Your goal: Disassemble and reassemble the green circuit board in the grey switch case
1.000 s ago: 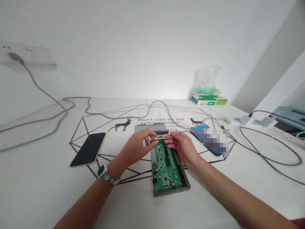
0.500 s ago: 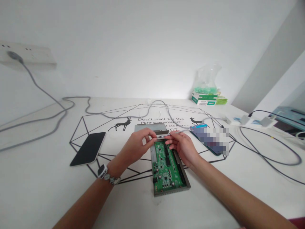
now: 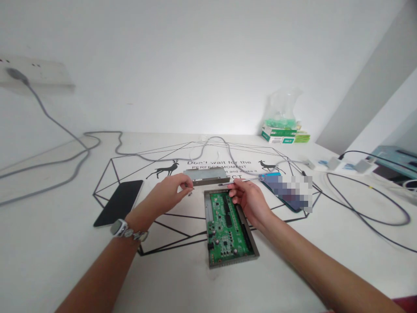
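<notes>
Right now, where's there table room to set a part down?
Room: between watch and green circuit board; this side of the board, between the forearms; outside the right forearm, nearer than the pixelated device. Crowded: around metal cover, screwdriver, left hand and right hand.

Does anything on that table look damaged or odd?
Nothing looks spilled or plainly damaged. One oddity: a tiny dark bit close by the left hand, too small to identify; whether held or loose, I can't tell. The metal case lies open, its green board bare.
</notes>
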`<state>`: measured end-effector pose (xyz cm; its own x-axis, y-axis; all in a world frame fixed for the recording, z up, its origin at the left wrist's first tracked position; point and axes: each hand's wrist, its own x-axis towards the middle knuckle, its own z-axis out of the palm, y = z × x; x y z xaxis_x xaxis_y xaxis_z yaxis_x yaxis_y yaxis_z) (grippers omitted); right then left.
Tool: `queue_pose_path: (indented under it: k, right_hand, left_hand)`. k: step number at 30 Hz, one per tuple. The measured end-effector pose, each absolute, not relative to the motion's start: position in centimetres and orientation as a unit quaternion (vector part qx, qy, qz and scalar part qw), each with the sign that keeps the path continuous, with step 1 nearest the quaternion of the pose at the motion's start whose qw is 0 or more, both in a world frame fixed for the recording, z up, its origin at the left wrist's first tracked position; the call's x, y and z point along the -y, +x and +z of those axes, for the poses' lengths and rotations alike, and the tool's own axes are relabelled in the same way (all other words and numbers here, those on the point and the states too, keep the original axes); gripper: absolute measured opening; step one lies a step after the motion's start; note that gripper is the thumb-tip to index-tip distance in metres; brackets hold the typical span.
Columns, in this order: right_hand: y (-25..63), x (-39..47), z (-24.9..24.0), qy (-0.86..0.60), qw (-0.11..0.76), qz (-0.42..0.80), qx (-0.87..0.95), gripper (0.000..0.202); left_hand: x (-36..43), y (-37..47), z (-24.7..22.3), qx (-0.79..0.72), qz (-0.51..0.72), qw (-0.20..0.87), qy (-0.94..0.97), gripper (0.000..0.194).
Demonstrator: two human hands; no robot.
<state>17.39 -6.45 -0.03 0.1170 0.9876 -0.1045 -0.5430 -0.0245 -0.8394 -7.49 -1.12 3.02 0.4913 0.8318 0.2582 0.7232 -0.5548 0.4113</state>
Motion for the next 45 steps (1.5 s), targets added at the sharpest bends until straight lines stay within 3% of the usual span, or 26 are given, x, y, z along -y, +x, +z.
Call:
queue_pose_path:
  k: [11, 25, 36, 45]
  right_hand:
    - [16.9, 6.9, 0.2, -0.399, 0.636, 0.57, 0.333, 0.03]
    - [16.8, 7.0, 0.4, -0.407, 0.634, 0.564, 0.338, 0.028]
    - [16.8, 7.0, 0.4, -0.403, 0.635, 0.561, 0.345, 0.029]
    - [16.4, 7.2, 0.4, -0.408, 0.651, 0.545, 0.336, 0.029]
  left_hand:
    - [0.7, -7.1, 2.0, -0.481, 0.151, 0.117, 0.856, 0.017]
    - [-0.3, -7.6, 0.7, -0.465, 0.196, 0.157, 0.849, 0.028]
    - [-0.1, -7.2, 0.9, -0.464, 0.196, 0.147, 0.851, 0.018]
    - [0.1, -6.9, 0.9, -0.461, 0.192, 0.116, 0.859, 0.026]
